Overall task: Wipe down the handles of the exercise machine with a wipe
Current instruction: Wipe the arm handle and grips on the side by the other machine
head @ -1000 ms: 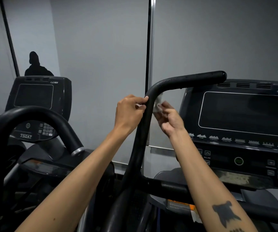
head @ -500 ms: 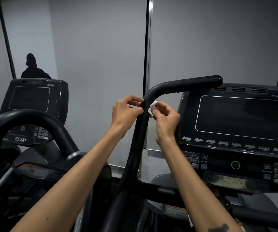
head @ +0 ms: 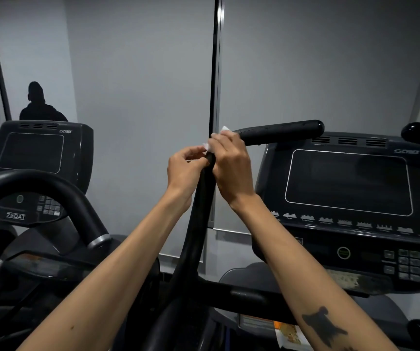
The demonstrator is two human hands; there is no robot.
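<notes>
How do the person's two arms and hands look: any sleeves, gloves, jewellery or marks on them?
Both forearms are bare, with no sleeves in view. The left hand and right hand wear no gloves, and no rings or watch show. The right forearm carries a dark tattoo near the elbow.

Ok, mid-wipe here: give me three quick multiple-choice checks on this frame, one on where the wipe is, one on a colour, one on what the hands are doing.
1. Where is the wipe?
A. at the bend of the handle
B. on the console screen
C. on the floor

2. What colour is the handle?
A. red
B. black
C. white

3. What is the right hand doing?
A. hanging idle
B. pressing a console button
C. holding the wipe against the handle

Answers: 1 A, white corners show above the right hand at the handle's bend. 2 B, the whole bar is black. 3 C, its fingers curl over the wipe on the bar; the left hand grips the bar beside it.
</notes>
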